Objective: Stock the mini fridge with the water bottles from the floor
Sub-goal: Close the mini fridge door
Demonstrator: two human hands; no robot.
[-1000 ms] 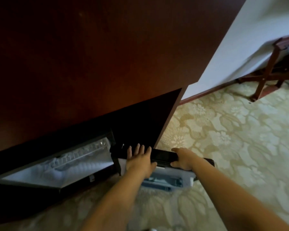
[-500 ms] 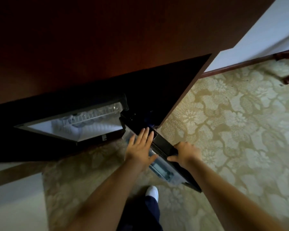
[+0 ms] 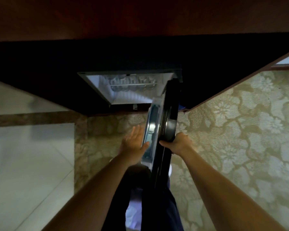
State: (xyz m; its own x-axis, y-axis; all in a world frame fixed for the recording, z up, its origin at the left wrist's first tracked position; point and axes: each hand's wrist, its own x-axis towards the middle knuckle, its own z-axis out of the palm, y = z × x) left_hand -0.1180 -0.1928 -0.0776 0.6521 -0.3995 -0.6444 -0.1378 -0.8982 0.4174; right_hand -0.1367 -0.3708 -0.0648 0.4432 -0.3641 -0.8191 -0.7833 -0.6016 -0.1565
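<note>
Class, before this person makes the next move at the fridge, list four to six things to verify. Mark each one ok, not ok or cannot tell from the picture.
1. Black mini fridge door swung open: ok.
2. Right hand grips the door's outer edge: ok.
3. Left hand lies flat against the door's pale inner lining: ok.
4. Room inside the lit white fridge interior: ok, bare floor shows below the wire shelf.
5. Water bottles within reach: cannot tell, none show on the patterned beige carpet.
6. A hand free to pick up a bottle: not ok, both are on the door.
</note>
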